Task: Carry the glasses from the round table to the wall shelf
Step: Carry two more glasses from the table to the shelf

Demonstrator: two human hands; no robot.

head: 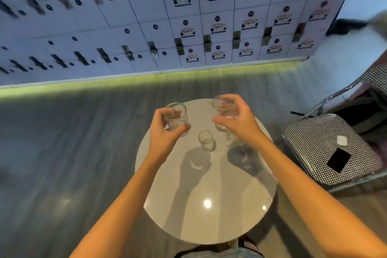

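A round white table (209, 216) stands right below me. My left hand (165, 132) grips a clear tumbler (178, 117) over the table's far left part. My right hand (236, 119) is closed around a second clear glass (222, 111) above the far right part. Both glasses look lifted a little off the top, though I cannot be sure. A third, smaller clear glass (206, 140) stands upright on the table between my hands, untouched. Something blurred and glassy (234, 142) shows under my right wrist. No wall shelf is in view.
A wall of white lockers (188, 16) fills the far side, with a lit yellow-green strip at its base. A checkered chair (326, 148) stands close on the right, holding a black phone (338, 161) and a small white card (341, 140). Grey floor surrounds the table.
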